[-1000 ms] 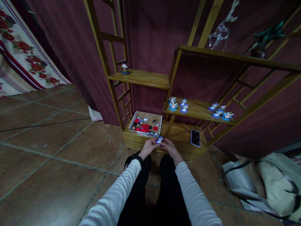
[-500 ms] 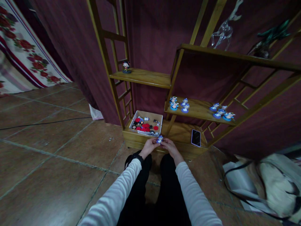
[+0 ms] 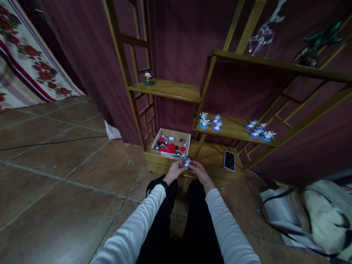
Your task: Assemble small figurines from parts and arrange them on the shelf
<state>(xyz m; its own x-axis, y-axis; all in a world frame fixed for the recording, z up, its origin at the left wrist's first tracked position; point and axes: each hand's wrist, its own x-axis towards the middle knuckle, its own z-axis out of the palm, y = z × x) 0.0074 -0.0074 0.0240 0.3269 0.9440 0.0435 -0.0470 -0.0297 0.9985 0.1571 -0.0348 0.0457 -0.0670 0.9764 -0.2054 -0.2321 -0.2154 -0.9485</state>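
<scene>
My left hand (image 3: 176, 169) and my right hand (image 3: 198, 170) meet in front of the shelf's bottom board, both pinched on one small blue and white figurine (image 3: 187, 161). Just behind them lies an open cardboard box (image 3: 171, 143) with red, black and blue small pieces in it. Three blue figurines (image 3: 209, 121) stand at the left end of the middle shelf, and a further group of blue figurines (image 3: 259, 130) at its right end. A single dark-haired figurine (image 3: 148, 77) stands on the upper left shelf.
A wooden shelf unit (image 3: 170, 89) stands against a dark red curtain. A phone (image 3: 229, 160) lies on the bottom board. A glass deer (image 3: 264, 33) and a green ornament (image 3: 316, 44) stand on top. A bag (image 3: 313, 216) lies on the tiled floor at right; a flowered cloth (image 3: 24, 55) hangs at left.
Both hands stay together on the small figurine. The view has drifted slightly; the hands sit a little higher and nearer the box.
</scene>
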